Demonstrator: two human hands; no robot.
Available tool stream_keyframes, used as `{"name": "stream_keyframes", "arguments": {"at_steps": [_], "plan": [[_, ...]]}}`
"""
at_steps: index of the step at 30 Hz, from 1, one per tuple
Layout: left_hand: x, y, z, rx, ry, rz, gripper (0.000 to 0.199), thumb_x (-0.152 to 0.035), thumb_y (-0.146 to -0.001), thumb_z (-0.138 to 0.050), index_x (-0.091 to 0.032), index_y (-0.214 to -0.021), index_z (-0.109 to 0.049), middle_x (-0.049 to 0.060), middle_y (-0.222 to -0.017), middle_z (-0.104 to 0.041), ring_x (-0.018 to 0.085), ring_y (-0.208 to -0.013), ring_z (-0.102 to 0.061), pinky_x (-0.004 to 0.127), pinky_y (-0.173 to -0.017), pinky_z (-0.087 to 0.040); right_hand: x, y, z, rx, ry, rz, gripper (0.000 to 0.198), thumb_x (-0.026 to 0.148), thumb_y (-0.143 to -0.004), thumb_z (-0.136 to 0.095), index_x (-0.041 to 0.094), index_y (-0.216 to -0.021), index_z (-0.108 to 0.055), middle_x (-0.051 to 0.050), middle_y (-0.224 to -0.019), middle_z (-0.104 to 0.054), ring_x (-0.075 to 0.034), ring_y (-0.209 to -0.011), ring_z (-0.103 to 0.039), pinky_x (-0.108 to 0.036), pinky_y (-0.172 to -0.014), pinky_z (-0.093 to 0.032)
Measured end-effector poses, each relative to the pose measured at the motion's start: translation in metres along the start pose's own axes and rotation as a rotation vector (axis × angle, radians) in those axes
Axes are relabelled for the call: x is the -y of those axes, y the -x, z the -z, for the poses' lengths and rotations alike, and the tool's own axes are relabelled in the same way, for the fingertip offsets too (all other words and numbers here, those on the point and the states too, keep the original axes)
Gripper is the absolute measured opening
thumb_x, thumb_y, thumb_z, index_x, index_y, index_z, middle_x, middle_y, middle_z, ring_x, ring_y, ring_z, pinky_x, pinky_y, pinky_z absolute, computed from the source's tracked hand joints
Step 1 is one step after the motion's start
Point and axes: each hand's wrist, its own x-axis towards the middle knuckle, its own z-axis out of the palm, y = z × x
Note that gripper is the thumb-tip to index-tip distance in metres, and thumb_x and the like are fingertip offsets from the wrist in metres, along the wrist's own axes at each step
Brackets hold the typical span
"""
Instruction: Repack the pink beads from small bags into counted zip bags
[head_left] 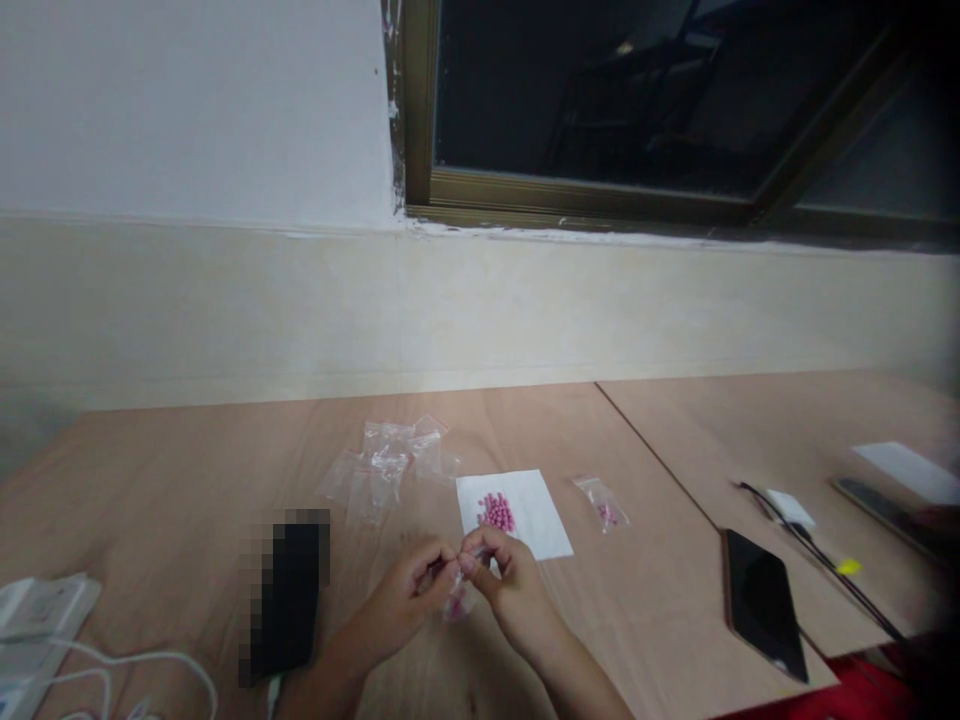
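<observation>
My left hand [427, 575] and my right hand [499, 570] meet fingertip to fingertip, both pinching the top edge of a small clear zip bag [456, 604]. Something pink shows low inside that bag. Just beyond my fingers lies a white sheet of paper [544, 515] bearing a heap of pink beads [496, 511]. To the right of the paper, another clear zip bag [601, 503] lies flat with a few pink beads in it. Several clear bags [382, 465] are piled loosely to the left of the paper; they look empty.
A dark phone [289, 595], partly pixelated, lies left of my arms by a white cable [165, 657] and a white box [45, 630]. On the right are another phone [763, 600], a black cable [825, 560] and a table seam [652, 450]. A wall [300, 310] stands behind.
</observation>
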Motion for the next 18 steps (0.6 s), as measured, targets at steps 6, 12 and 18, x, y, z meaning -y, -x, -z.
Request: {"name": "stream_keyframes", "arguments": {"at_steps": [6, 12, 18], "plan": [[0.008, 0.002, 0.014, -0.078, 0.060, 0.081, 0.031, -0.045, -0.081, -0.048, -0.016, -0.069, -0.051, -0.004, -0.063, -0.044, 0.012, -0.063, -0.043, 0.022, -0.059, -0.033, -0.005, -0.006, 0.005, -0.047, -0.072, -0.084, 0.027, 0.043, -0.065, -0.068, 0.018, -0.062, -0.061, 0.000, -0.057, -0.057, -0.015, -0.056, -0.050, -0.028, -0.057, -0.038], [0.003, 0.001, 0.024, -0.029, 0.077, 0.089, 0.028, -0.041, -0.081, -0.049, -0.016, -0.072, -0.055, -0.003, -0.066, -0.049, 0.013, -0.067, -0.047, 0.023, -0.063, -0.035, -0.005, -0.008, 0.015, -0.012, -0.288, -0.146, 0.024, 0.040, -0.065, -0.067, 0.018, -0.060, -0.059, 0.000, -0.059, -0.058, -0.015, -0.057, -0.050, -0.028, -0.059, -0.037], [0.007, -0.003, 0.018, -0.031, -0.065, 0.045, 0.026, -0.038, -0.081, -0.050, -0.015, -0.068, -0.056, -0.003, -0.063, -0.049, 0.012, -0.062, -0.045, 0.021, -0.058, -0.034, -0.006, -0.008, 0.018, -0.059, -0.235, -0.111, 0.022, 0.033, -0.061, -0.068, 0.019, -0.053, -0.054, 0.001, -0.056, -0.055, -0.015, -0.057, -0.047, -0.027, -0.057, -0.035]]}}
